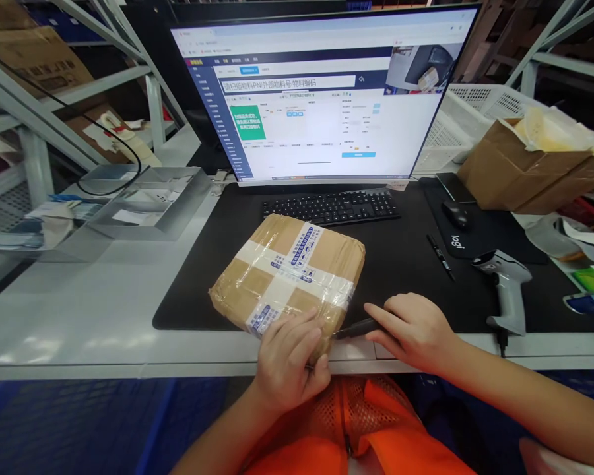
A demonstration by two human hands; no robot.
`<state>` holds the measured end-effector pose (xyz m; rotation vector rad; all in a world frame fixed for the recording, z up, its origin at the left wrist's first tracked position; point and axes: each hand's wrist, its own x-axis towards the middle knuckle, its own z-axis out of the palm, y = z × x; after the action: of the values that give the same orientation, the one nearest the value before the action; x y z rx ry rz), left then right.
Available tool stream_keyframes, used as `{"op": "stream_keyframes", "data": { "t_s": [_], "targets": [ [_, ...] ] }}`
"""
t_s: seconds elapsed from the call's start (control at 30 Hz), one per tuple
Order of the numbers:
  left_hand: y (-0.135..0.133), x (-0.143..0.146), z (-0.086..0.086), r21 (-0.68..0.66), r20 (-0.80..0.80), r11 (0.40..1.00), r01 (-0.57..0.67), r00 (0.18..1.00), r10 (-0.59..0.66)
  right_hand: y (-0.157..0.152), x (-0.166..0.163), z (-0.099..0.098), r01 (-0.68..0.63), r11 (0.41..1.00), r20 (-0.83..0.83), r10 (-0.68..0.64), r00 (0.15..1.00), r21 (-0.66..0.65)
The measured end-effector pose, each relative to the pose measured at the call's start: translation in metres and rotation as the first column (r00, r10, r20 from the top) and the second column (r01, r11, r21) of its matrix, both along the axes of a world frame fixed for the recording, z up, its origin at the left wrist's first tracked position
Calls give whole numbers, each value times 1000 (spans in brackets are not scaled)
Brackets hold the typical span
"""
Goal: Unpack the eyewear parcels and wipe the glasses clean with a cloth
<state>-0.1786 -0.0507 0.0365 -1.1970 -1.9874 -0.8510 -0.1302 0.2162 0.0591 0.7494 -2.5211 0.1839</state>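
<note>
A flat brown cardboard box (257, 284), wrapped in clear and white printed tape, lies tilted on the black desk mat (193, 290) and juts over the table's front edge. My left hand (292, 359) grips its near corner, fingers on top and thumb at the near side. In my right hand (416, 330) is a black utility knife (359, 328), pointing left. Its tip meets the box's right near edge; the blade itself is too small to make out.
Behind the box are a keyboard (331, 208) and a lit monitor (307, 125). To the right lie a marker pen (440, 257), a mouse (454, 214) and a grey barcode scanner (507, 290). An open carton (529, 165) stands back right, grey trays (148, 204) at left.
</note>
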Motion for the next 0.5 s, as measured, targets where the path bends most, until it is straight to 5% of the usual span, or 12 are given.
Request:
{"op": "stream_keyframes", "data": {
  "t_s": [0.23, 0.5],
  "targets": [
    [0, 0, -1, -3, 1, 1000, 10, 1000, -10, 6, -6, -2, 26, 1000, -8, -26, 1000, -1],
    [-2, 1, -2, 16, -12, 1000, 10, 1000, -10, 34, -24, -2, 210, 978, -27, -210, 977, -12]
  ]
}}
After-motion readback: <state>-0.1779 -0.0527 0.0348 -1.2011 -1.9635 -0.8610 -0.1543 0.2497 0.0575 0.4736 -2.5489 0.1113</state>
